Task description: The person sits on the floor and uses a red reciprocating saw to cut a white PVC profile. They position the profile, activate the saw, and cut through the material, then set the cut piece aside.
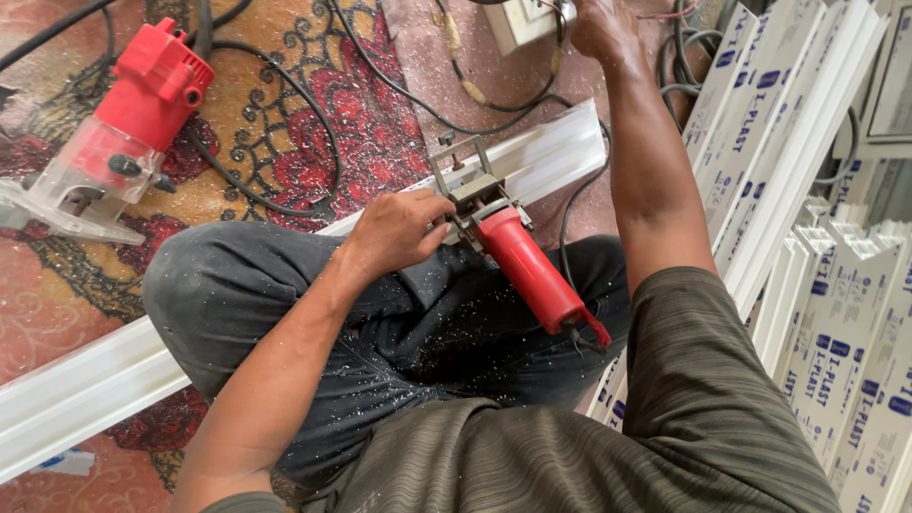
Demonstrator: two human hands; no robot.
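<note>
Left hand fingers curl beside red power tool; right hand fingers hidden at white socket box.

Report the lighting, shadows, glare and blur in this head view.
Head view: even, soft daylight, no hard shadows; the long white profile is bright near its far end, close to glare; the left hand on the red power tool is sharp; the right hand at the white socket box is cut by the top edge; slight wide-angle stretch toward the edges.

Red power tool on white profile; red trimmer, clear base; red-and-gold floral carpet; dark trousers, white-flecked.
</note>
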